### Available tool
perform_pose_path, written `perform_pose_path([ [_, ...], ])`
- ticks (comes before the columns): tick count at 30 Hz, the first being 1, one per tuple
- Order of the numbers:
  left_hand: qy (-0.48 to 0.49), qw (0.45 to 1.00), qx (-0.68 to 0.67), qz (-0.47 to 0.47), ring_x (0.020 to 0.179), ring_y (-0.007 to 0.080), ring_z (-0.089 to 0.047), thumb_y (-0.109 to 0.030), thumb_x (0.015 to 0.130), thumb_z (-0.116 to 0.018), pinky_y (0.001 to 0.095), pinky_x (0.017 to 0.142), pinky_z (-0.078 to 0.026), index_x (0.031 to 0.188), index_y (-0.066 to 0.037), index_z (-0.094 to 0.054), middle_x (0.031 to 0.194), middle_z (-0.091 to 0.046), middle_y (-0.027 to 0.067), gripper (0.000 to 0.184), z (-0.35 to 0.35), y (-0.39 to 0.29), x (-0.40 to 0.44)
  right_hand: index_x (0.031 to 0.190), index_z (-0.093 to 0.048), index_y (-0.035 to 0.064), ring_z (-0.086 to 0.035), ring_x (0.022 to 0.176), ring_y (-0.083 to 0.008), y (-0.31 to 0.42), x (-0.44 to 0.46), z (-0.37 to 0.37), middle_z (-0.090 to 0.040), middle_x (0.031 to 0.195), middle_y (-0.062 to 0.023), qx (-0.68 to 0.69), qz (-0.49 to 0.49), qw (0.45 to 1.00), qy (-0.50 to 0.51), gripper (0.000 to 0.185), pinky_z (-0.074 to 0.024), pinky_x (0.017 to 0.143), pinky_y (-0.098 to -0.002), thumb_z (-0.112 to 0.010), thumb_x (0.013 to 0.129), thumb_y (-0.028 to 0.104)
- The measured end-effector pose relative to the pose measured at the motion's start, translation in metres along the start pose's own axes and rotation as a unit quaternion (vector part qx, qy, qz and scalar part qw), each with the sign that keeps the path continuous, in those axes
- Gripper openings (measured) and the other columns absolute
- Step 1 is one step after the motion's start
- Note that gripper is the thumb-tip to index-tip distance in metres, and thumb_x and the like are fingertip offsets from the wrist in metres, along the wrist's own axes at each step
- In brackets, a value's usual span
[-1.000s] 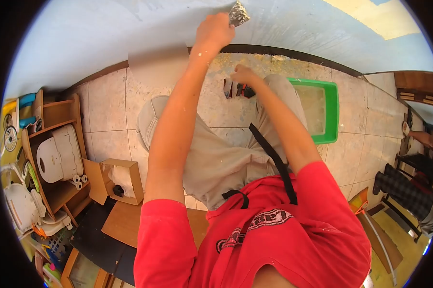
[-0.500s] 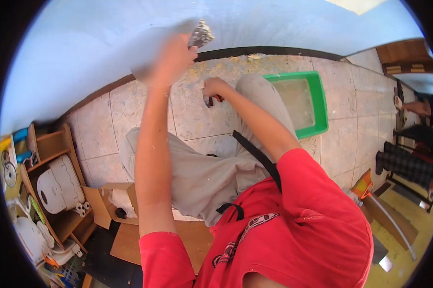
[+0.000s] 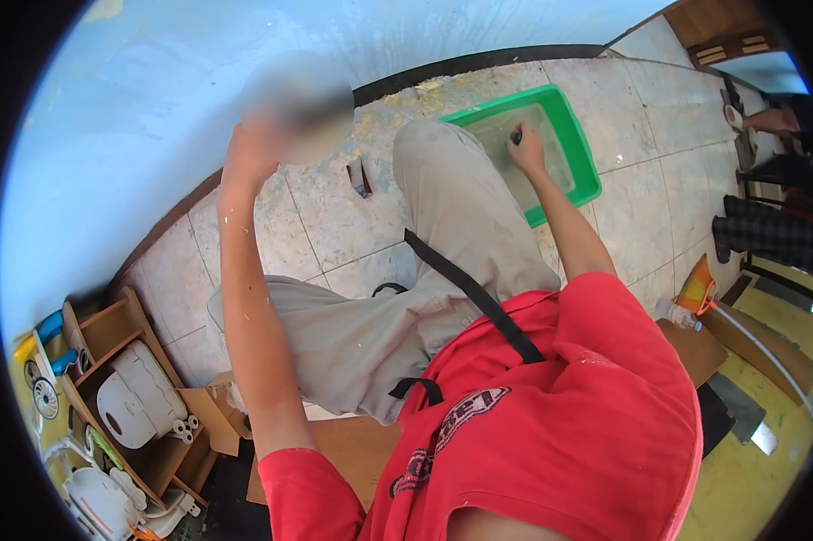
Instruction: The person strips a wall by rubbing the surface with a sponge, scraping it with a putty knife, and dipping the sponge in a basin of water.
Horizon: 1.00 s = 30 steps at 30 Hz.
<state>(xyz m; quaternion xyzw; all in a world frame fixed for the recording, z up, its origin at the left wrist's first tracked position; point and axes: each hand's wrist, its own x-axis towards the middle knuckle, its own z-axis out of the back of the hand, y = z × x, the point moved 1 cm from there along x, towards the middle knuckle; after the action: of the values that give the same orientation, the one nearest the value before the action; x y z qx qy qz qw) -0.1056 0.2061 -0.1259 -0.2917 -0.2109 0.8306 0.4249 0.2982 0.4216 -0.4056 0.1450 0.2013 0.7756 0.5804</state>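
Observation:
My left hand (image 3: 251, 153) is raised beside the pale blue wall (image 3: 172, 81). A round grey blur covers its fingers and anything in them, so its grip is hidden. My right hand (image 3: 528, 149) reaches over the green plastic tub (image 3: 589, 171), its fingers closed round a small dark object (image 3: 516, 137) whose kind I cannot make out. Cloudy whitish water appears to lie in the tub. Between my two hands, on the tiled floor, lies a small dark red and pale object (image 3: 360, 178), touched by neither hand.
Pale flakes litter the tiles (image 3: 424, 95) along the dark baseboard (image 3: 479, 61). A wooden shelf (image 3: 109, 316) with white plastic items stands at left, near an open cardboard box (image 3: 213, 419). At right are an orange dustpan-like item (image 3: 698, 287), a plastic bottle (image 3: 681, 316) and another person's arm (image 3: 771, 120).
My right hand has left the small object on the floor and moved right, over the tub. My left hand has moved left and lower; the flake-covered scraper blade seen earlier no longer shows.

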Motion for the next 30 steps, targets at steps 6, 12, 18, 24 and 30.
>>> perform_pose_path([
  [6,-0.001,1.000,-0.005,-0.003,0.064,0.0099,-0.061,-0.012,0.093,-0.058,0.0273,0.051,-0.048,0.117,-0.003,-0.060,0.078,-0.065,0.0043,0.026,-0.003,-0.001,-0.009,0.117,-0.054,0.0119,-0.055,0.105,-0.0432,0.000,-0.064,-0.023,-0.052,0.118,-0.0168,-0.152,-0.061,0.986,0.031,0.044,-0.0514,0.083,-0.0491,-0.070,0.077,0.020],
  [12,0.002,1.000,0.010,-0.005,0.061,0.0101,-0.059,-0.011,0.093,-0.058,0.0271,0.049,-0.046,0.116,-0.003,-0.060,0.078,-0.064,0.0045,0.025,-0.005,0.006,-0.007,0.110,-0.063,0.0097,-0.062,0.099,-0.0371,-0.004,-0.050,-0.020,-0.063,0.105,-0.0177,-0.137,-0.089,0.980,0.111,0.037,-0.0531,0.082,-0.0482,-0.070,0.075,0.022],
  [18,0.003,1.000,0.016,-0.024,0.061,0.0099,-0.059,-0.011,0.092,-0.057,0.0269,0.048,-0.046,0.111,-0.002,-0.060,0.078,-0.064,0.0049,0.021,-0.005,0.002,-0.002,0.082,-0.073,0.0053,-0.070,0.068,-0.0282,0.000,0.000,0.049,-0.070,0.075,-0.0162,-0.041,-0.163,0.971,0.172,0.028,-0.0574,0.065,-0.0418,-0.067,0.074,0.032],
  [24,-0.006,0.999,0.026,-0.044,0.061,0.0205,-0.066,-0.009,0.089,-0.058,0.0350,0.064,-0.051,0.104,0.002,-0.061,0.075,-0.068,0.0130,0.019,-0.006,-0.008,-0.003,0.072,-0.072,0.0026,-0.065,0.050,-0.0280,-0.004,0.025,0.078,-0.068,0.066,-0.0141,-0.069,-0.154,0.959,0.227,0.032,-0.0560,0.049,-0.0391,-0.064,0.077,0.033],
  [30,-0.007,0.999,0.024,-0.037,0.061,0.0198,-0.065,-0.009,0.089,-0.057,0.0352,0.063,-0.051,0.103,0.002,-0.061,0.075,-0.068,0.0124,0.018,-0.004,-0.011,-0.002,0.074,-0.073,0.0028,-0.068,0.061,-0.0293,-0.005,0.020,0.077,-0.070,0.074,-0.0165,-0.094,-0.160,0.952,0.243,0.030,-0.0565,0.053,-0.0402,-0.059,0.078,0.030],
])
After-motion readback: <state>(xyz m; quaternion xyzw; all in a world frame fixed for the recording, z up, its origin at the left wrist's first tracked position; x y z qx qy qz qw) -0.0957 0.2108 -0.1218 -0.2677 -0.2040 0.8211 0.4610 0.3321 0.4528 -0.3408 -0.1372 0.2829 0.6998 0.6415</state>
